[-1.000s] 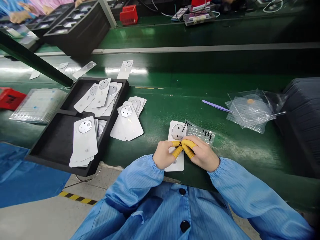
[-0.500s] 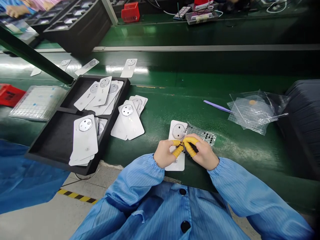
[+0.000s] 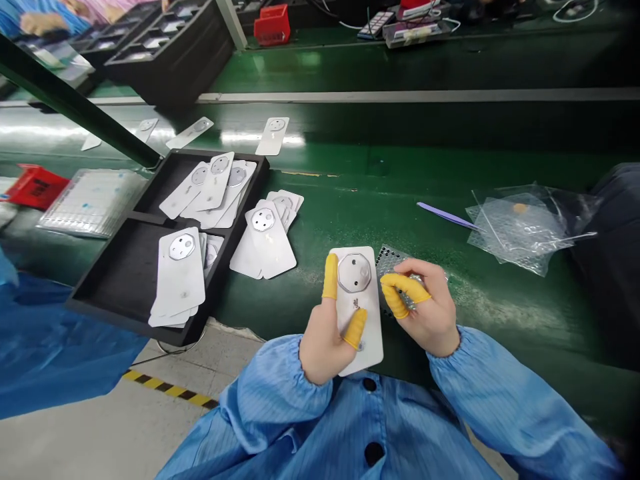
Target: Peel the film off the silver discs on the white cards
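My left hand (image 3: 326,340) grips a white rectangular panel (image 3: 371,333), its yellow-cotted thumb on the face and a yellow-cotted finger along the left edge. The panel has a round grey recess with small dark dots near its top and a small mark below it. Just right of the panel, my right hand (image 3: 425,300) has its yellow-cotted thumb and finger pinched together. Whatever may be between those tips is too small to make out. Under and behind the right hand lies a clear sheet with small black dots (image 3: 387,257), partly covered.
Left of me, a black divided tray (image 3: 107,267) holds several white panels, with a stack of panels (image 3: 270,247) beside it. Purple tweezers (image 3: 445,215) and clear plastic bags (image 3: 525,227) lie to the right. A red bin (image 3: 37,187) stands far left. A co-worker's hand (image 3: 44,24) shows top left.
My left hand has gone from pinching beside my right hand to gripping the panel, which is now raised nearer to me. My right hand has moved right, off the panel.
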Motion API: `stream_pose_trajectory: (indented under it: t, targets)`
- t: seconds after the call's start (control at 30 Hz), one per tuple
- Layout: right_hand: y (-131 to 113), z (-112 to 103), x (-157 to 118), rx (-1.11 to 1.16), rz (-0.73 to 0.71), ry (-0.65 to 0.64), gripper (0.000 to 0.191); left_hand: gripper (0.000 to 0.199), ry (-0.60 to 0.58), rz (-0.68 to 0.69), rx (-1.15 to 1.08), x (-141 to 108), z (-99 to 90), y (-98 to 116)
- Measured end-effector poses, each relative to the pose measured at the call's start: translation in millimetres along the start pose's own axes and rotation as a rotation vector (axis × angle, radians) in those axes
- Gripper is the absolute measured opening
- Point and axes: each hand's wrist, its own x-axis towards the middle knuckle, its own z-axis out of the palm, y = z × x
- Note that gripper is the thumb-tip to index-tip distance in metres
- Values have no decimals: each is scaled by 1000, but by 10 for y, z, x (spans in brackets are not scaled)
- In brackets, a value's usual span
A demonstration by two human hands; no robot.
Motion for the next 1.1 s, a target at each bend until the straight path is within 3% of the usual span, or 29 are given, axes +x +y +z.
stream_pose_trajectory:
  t: [0.1, 0.23, 0.47, 0.57, 0.67, 0.77, 0.9, 1.0, 1.1]
  targets:
    - [-95, 27, 15, 45, -14, 64, 38, 83, -86, 1, -40, -28, 138, 84]
    - [-99, 42, -39, 70, -31, 71, 42, 85, -105, 9, -6, -11, 202, 164]
    - [-25, -6, -72, 49, -71, 51, 47, 54, -141, 62, 146, 20, 214, 216]
    - [-49, -68, 0, -15, -92, -42, 43, 38, -153, 38, 215, 27, 223, 182]
    - [-123, -144, 41, -100, -109, -255, 37, 31, -90, 48, 294, 37, 209, 143]
    - [-199, -173, 15, -161, -91, -396, 46, 35, -78, 46, 318, 48, 191, 104]
    - [-176, -111, -63, -94, -37, -449, 53, 48, -153, -36, 271, 56, 212, 73]
    - [-88, -53, -113, 135, 55, -392, 52, 66, -171, -49, 184, 92, 221, 87]
    - [-25, -26, -154, 253, 123, -290, 49, 75, -150, 16, 91, 224, 95, 41]
